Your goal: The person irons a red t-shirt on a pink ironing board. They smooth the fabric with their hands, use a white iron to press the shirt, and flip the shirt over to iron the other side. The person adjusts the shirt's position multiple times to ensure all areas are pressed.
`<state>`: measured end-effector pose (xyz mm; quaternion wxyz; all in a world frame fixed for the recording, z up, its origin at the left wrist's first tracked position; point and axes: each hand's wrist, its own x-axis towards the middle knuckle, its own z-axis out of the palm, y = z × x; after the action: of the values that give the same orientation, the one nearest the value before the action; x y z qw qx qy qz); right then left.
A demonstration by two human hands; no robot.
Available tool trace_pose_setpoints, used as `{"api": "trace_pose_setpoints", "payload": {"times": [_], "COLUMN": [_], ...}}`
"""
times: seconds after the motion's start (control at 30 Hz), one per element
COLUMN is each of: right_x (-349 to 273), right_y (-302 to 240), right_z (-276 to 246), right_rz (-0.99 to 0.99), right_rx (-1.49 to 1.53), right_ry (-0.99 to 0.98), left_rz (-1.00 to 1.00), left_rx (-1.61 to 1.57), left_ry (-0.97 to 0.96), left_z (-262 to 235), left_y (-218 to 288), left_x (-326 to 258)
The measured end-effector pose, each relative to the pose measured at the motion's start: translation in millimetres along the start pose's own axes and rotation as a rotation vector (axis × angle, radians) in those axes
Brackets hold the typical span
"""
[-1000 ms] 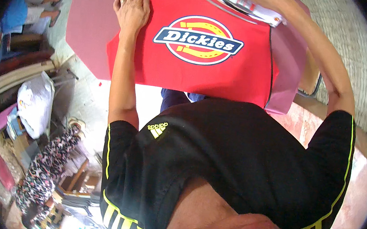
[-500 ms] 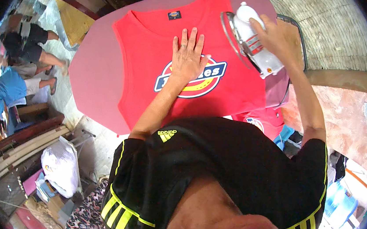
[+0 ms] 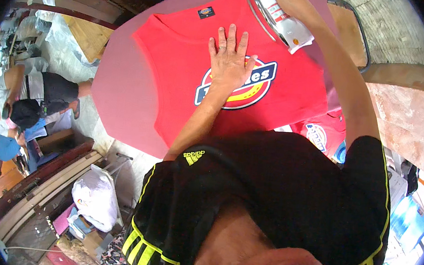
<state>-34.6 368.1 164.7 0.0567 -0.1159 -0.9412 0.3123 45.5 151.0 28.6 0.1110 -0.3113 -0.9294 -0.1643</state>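
Across the mauve counter (image 3: pixel 125 83) before us lies a red sleeveless shirt (image 3: pixel 179 70), front side up, its neckline toward the far edge and a dark neck label (image 3: pixel 204 12) showing inside it. Our left hand (image 3: pixel 228 65) rests flat on the middle of the chest, fingers spread, the palm covering part of the blue-and-yellow emblem (image 3: pixel 260 86) and gripping nothing. Our right hand (image 3: pixel 291 2) is closed over the top of a white iron (image 3: pixel 278 17), though the fingers run out of view at the upper edge. The two hands are well apart.

Compared with half a second ago, the iron has gone farther from us, from beside the armhole up toward the shoulder, while our left hand stays on the emblem; the view has shifted as well. We judge that this puts the iron at the upper right of the shirt, with the left hand steadying the cloth between it and the left side. Whether the metal sole touches the fabric we cannot tell.

Near our right side, a second red garment (image 3: pixel 333 123) with a similar print hangs by the near edge. Beyond the right forearm stands a chair (image 3: pixel 347 25) with a dark frame.
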Motion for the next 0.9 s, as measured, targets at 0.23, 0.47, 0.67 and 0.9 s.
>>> {"api": "trace_pose_setpoints", "payload": {"times": [0.23, 0.47, 0.67, 0.9], "right_x": [36, 0, 12, -5], "right_y": [24, 16, 19, -13], "right_z": [23, 28, 27, -3], "right_rz": [0.006, 0.061, -0.023, 0.103], "right_rx": [-0.068, 0.028, 0.025, 0.005], "right_ry": [0.111, 0.164, 0.244, 0.064], "left_rz": [0.029, 0.024, 0.062, 0.062], "left_rx": [-0.033, -0.026, -0.035, -0.047], "left_ry": [-0.002, -0.004, 0.013, 0.032], "left_z": [5, 5, 9, 2], "left_y": [1, -3, -1, -2], "left_x": [6, 4, 8, 3]}}
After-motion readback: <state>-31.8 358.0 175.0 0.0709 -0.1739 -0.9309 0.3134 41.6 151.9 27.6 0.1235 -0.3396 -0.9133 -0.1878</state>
